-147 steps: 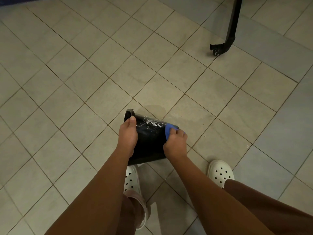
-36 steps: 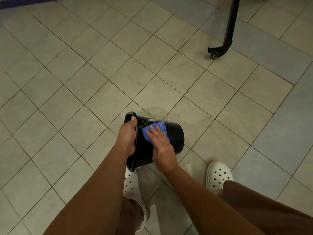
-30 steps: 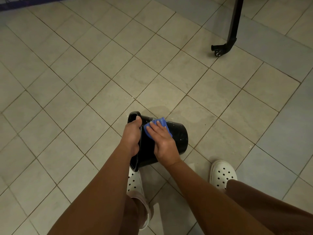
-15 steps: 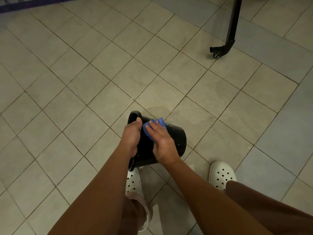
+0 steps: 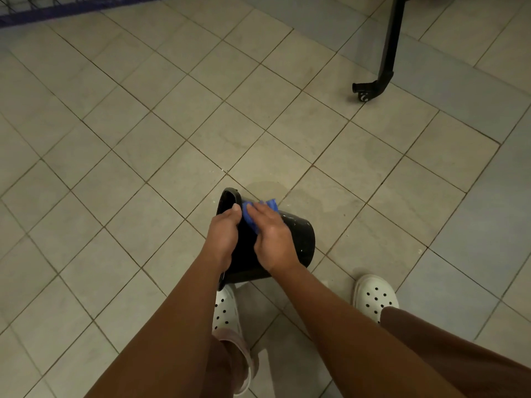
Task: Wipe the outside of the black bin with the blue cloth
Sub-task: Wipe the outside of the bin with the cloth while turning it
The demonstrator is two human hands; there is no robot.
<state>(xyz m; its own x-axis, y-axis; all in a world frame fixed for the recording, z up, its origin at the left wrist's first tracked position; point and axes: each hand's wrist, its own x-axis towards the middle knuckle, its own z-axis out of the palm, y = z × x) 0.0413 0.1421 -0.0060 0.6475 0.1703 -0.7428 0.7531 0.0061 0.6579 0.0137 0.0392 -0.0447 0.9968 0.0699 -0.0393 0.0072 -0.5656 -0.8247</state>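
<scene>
Head: cloth (image 5: 250, 221) seemingly under right hand (image 5: 273, 239)

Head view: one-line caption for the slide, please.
Left hand grips the rim of the tipped black bin while the right hand presses the blue cloth against its outer wall.

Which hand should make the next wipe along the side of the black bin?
Right. The right hand presses the blue cloth flat on the bin, while the left hand grips the rim to steady it.
</scene>
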